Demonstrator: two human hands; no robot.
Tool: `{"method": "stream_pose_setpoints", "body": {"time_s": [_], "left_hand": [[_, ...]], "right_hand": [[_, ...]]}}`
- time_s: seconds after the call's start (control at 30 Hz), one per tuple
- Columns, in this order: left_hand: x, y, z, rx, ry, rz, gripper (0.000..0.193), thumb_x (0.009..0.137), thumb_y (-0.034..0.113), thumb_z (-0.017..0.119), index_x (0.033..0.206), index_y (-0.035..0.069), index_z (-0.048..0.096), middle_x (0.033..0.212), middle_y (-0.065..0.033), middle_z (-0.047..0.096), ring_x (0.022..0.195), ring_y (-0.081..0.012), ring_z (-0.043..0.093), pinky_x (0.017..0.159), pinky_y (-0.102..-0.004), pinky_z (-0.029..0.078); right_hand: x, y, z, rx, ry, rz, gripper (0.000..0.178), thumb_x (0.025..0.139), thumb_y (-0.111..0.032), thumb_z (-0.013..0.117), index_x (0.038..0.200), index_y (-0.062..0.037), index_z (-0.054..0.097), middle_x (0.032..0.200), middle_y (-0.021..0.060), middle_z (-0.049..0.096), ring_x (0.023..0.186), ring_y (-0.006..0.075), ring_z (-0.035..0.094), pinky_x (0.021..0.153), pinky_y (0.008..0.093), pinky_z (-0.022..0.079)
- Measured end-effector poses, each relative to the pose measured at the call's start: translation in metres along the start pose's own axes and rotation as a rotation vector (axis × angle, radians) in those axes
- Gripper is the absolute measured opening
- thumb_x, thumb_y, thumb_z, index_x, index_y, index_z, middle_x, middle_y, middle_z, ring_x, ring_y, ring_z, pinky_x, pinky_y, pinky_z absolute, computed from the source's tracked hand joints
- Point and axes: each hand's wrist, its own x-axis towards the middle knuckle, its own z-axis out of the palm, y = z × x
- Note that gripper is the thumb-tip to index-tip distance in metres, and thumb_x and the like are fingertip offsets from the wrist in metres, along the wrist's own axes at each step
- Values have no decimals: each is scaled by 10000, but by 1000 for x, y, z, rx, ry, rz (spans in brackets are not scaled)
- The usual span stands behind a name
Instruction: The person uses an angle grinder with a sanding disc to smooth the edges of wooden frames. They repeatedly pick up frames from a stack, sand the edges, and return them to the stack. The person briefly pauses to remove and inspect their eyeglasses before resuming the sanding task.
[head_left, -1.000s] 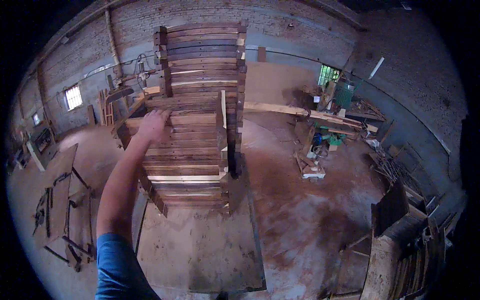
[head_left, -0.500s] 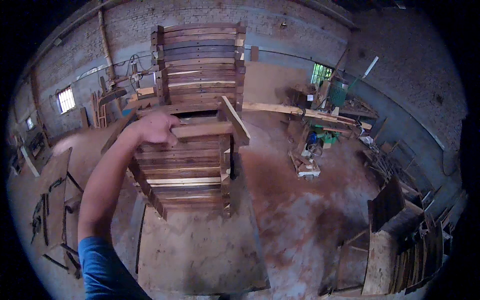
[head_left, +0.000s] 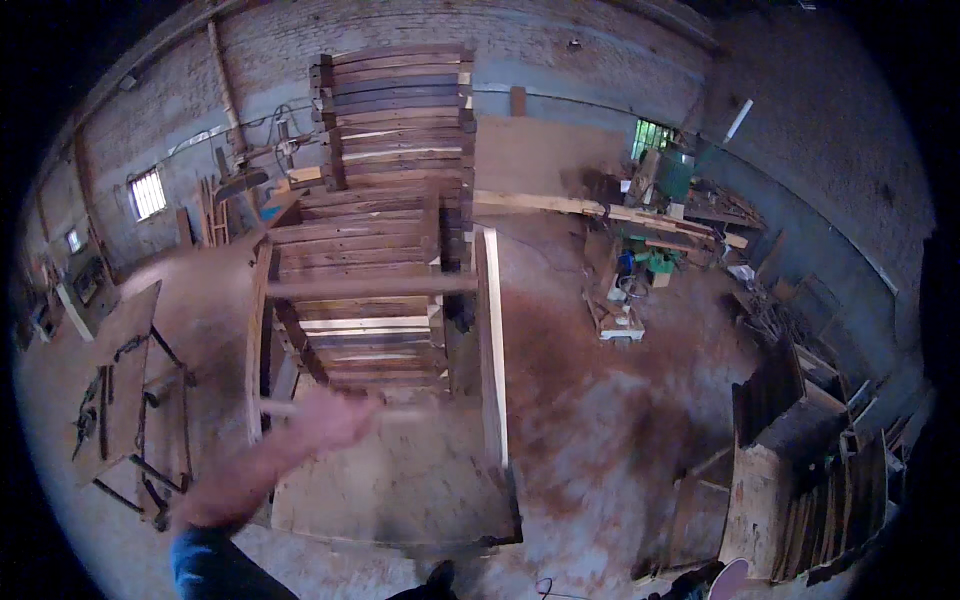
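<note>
My left hand [head_left: 335,415], smeared by motion, is closed on the near crossbar of a wooden frame. That frame has two long side posts, the right post [head_left: 493,345] pale along its edge, and a second crossbar [head_left: 375,285] farther off. It leans over a low brown board platform [head_left: 390,490], in front of a tall stack of similar wooden frames [head_left: 400,130]. My right hand is not in view. At the lower edge, right of the middle, a round pinkish disc [head_left: 730,578] shows on a dark, partly hidden tool.
On the left is a low table [head_left: 125,380] with dark clamps or tools on it. To the right lie piled boards [head_left: 765,500]. Farther back are a green machine [head_left: 660,262] and long planks [head_left: 600,208]. A thin cable [head_left: 548,585] lies on the floor.
My left hand has come down and nearer with the wooden frame. The frame, earlier seen nearly end-on against the stack, now spreads lengthwise over the platform. The disc has come into view.
</note>
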Motion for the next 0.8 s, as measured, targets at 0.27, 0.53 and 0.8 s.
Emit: {"method": "stream_pose_setpoints", "body": {"time_s": [0.27,0.53,0.8], "left_hand": [[-69,162,154,-593,10,162,216,891,284,557,1011,106,578,787,-126,661,728,-339,665,594,-502,519],[-86,211,304,-773,-296,18,324,896,367,531,1058,88,566,977,-191,653,927,-395,634,775,-542,499],[-74,198,262,-723,-347,-65,345,914,409,509,1069,111,587,1024,-189,639,980,-394,615,832,-533,493]], "right_hand": [[-24,-47,22,-213,206,-35,615,893,-500,570,1235,4,481,988,146,597,815,301,580,720,437,505],[-14,-48,14,-264,231,-30,603,892,-517,569,1195,3,516,927,127,600,778,273,582,688,399,496],[-10,-46,14,-316,275,-54,597,892,-533,567,1155,2,551,866,107,603,742,245,583,656,361,487]]}}
